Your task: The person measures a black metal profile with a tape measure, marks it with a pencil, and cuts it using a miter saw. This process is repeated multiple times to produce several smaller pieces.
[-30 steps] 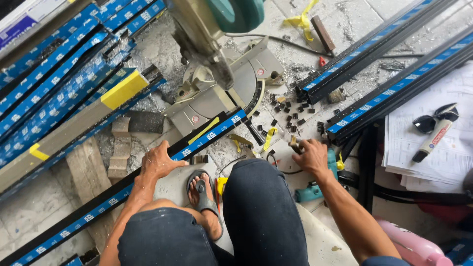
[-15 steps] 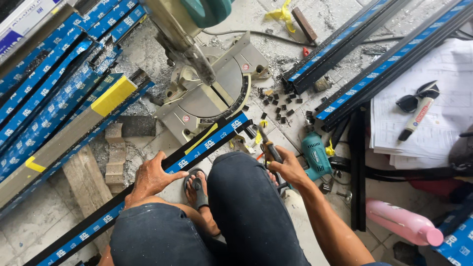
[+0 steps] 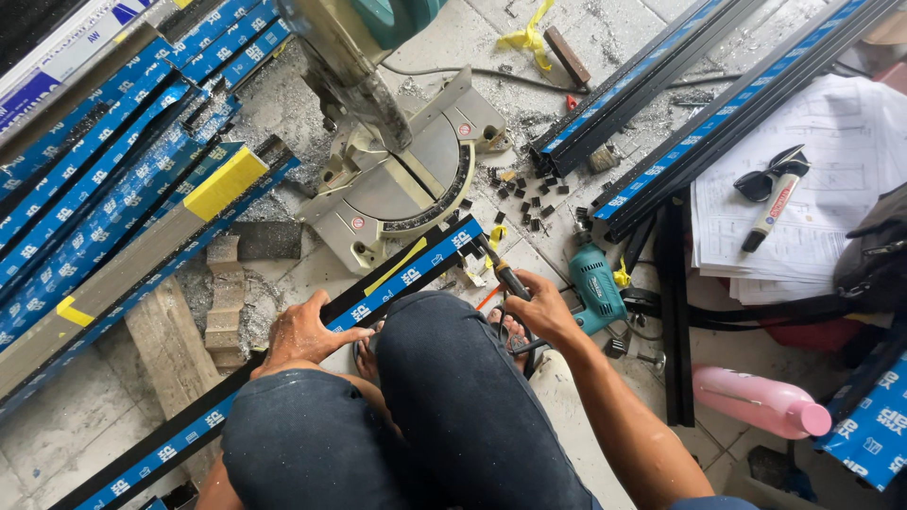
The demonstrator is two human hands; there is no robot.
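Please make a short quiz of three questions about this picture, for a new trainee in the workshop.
1. True or false: the left hand rests on the long black profile with blue film that runs across the floor.
2. What does the right hand hold? A) the marker pen B) a screwdriver C) the pink bottle
3. Which green power tool lies on the floor just beside the right hand?

Key
1. True: the palm lies flat on the profile, in front of the mitre saw.
2. B: a screwdriver with a dark handle, its tip towards the profile. The marker pen lies on the papers and the pink bottle on the floor.
3. The green drill.
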